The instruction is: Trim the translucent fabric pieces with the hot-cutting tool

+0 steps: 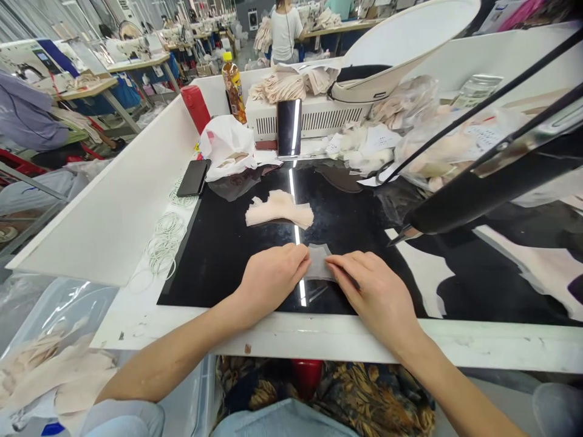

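A small sheer white fabric piece (319, 262) lies at the front of the shiny black work surface (218, 261). My left hand (273, 276) is closed, thumb and fingertips pinching its left edge. My right hand (378, 297) pinches the right edge the same way, so the piece stretches between both hands. Just beyond them rests a stack of cut beige fabric pieces (279, 209) with a curved lower edge. To the right of my right hand lie a pale fabric cutout (426, 267) and, farther right, a larger one (532, 252).
A thick black arm with a pointed tip (478, 188) slants in from the right. Behind stand an upright phone (289, 127), a vented white box (264, 121) and a drink bottle (234, 91). Left are a black phone (194, 178) and pale rings (166, 243). A person (285, 30) works behind.
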Motion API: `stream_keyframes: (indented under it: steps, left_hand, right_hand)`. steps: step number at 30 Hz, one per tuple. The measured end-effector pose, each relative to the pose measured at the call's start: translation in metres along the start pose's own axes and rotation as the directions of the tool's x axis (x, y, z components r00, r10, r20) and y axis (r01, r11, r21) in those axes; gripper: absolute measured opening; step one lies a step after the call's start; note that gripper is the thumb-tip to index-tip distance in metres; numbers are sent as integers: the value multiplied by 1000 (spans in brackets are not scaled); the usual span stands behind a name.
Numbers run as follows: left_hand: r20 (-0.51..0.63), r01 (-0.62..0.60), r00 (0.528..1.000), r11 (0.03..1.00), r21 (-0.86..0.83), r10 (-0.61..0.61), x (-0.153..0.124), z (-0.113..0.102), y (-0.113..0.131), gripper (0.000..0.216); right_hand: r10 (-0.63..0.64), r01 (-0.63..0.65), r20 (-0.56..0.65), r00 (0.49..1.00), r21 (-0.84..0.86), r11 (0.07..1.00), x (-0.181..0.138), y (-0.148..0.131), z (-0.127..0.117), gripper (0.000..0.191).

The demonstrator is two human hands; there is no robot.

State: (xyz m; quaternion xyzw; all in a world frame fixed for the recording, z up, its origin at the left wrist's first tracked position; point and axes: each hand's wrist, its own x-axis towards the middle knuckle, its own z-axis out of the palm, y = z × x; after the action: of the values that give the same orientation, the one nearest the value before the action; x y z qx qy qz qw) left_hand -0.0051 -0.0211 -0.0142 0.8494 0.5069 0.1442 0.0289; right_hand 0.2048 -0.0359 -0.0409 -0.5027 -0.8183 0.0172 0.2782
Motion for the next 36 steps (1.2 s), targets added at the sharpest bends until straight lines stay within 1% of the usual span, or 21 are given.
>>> stream_keyframes:
  steps: [6, 12, 18, 24, 30, 36]
  left_hand:
    - [48, 4, 999, 998, 55, -7, 1, 1, -1, 20]
    - [86, 17, 996, 999, 44, -21, 1, 2, -1, 22]
    - [85, 10, 996, 999, 36, -14, 1, 3, -3, 21]
    - [41, -2, 999, 999, 39, 1, 0, 3, -2, 21]
    - [48, -6, 999, 1000, 29, 4, -1, 2, -2, 21]
    - [53, -11, 999, 999, 41, 9, -1, 4, -4, 22]
  right_hand:
    - [-53, 53, 5, 999, -55, 997, 2, 0, 4, 18]
    - [-34, 34, 11, 999, -53, 998, -1, 0, 5, 20]
    - [-9, 10, 37, 999, -36, 999, 0, -1, 4, 22]
    - [7, -7, 27, 1000, -22, 1000, 0, -1, 4, 22]
    - [24, -24, 45, 999, -9, 1000, 0, -1, 4, 22]
    - [19, -19, 26, 999, -17, 1000, 2, -1, 4, 22]
